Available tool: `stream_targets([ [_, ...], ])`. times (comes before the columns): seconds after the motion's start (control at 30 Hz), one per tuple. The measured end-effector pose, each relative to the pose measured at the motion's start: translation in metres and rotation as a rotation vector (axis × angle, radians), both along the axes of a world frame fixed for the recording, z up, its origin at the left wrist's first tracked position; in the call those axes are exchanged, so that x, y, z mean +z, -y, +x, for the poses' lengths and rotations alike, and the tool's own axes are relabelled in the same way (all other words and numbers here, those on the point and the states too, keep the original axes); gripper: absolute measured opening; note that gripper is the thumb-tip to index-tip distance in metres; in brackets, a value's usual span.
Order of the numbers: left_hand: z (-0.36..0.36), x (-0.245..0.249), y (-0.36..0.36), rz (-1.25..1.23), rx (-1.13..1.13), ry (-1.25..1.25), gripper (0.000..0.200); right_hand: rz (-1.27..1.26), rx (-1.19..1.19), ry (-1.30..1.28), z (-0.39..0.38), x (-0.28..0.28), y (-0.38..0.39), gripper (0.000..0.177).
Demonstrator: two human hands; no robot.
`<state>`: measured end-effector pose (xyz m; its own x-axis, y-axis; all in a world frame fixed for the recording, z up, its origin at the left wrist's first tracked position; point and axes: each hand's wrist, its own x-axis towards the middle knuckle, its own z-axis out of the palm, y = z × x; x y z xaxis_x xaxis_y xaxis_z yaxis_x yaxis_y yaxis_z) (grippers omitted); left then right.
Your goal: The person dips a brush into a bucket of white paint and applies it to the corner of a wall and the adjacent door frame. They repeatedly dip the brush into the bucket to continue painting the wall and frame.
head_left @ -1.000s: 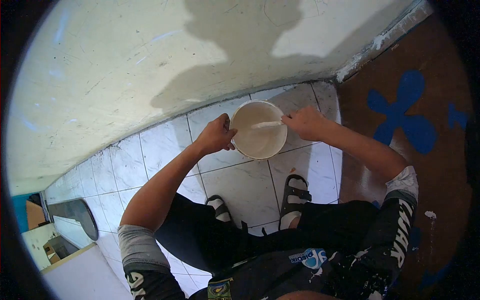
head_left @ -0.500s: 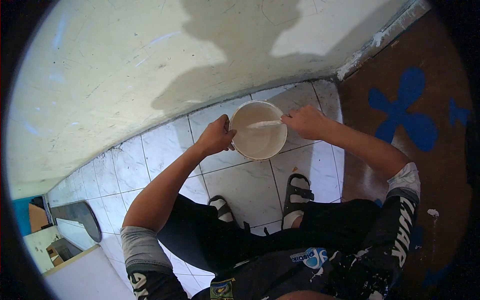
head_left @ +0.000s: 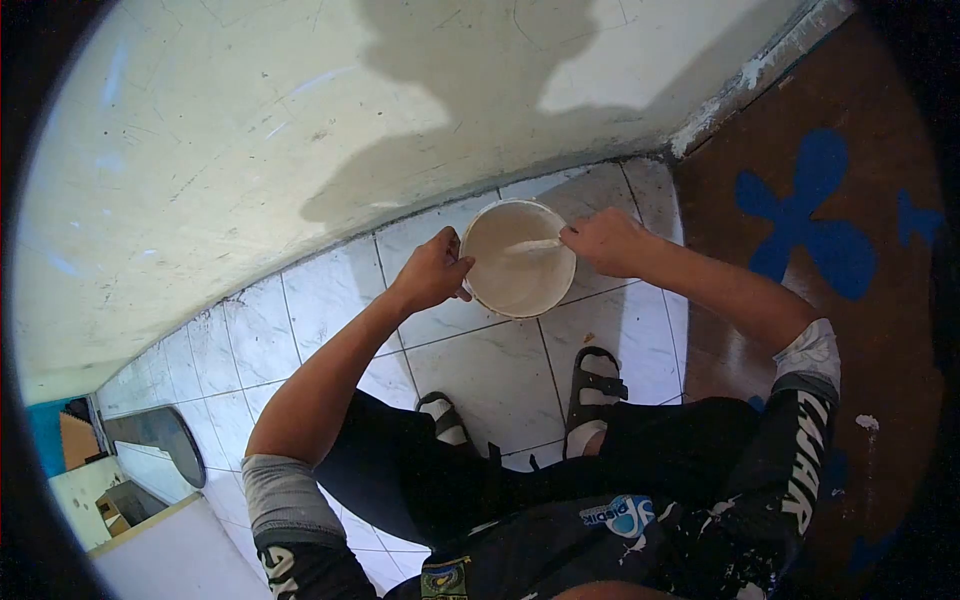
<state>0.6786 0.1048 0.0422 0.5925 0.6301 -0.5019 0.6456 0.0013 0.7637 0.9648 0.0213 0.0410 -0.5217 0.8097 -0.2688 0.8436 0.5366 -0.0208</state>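
Note:
In the head view a round white bucket point(head_left: 488, 228) is between my two hands, with pale whitish liquid point(head_left: 525, 285) inside. My left hand point(head_left: 435, 270) is closed on the bucket's left rim, thumb towards the inside. On the opposite side, my right hand point(head_left: 605, 243) grips a white-coated stick point(head_left: 535, 245) by its end. The stick slants into the bucket, and its far tip dips into the liquid.
A scuffed cream wall point(head_left: 250, 130) rises ahead, bearing my shadow. White floor tiles point(head_left: 475, 370) lie around my sandalled feet. To the right is a brown surface point(head_left: 720, 200) with a blue flower shape. Boxes point(head_left: 125, 505) stand at lower left.
The stick has shifted slightly to the right in the bucket, and less of its length shows. My right hand has moved a little with it; my left hand stays on the rim.

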Motion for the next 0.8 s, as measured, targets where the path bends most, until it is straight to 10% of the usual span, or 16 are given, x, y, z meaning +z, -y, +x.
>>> stream_targets([
  [0.8, 0.000, -0.002, 0.004, 0.159, 0.000, -0.035, 0.028, 0.070, 0.032, -0.011, 0.004, -0.005, -0.006, 0.019],
])
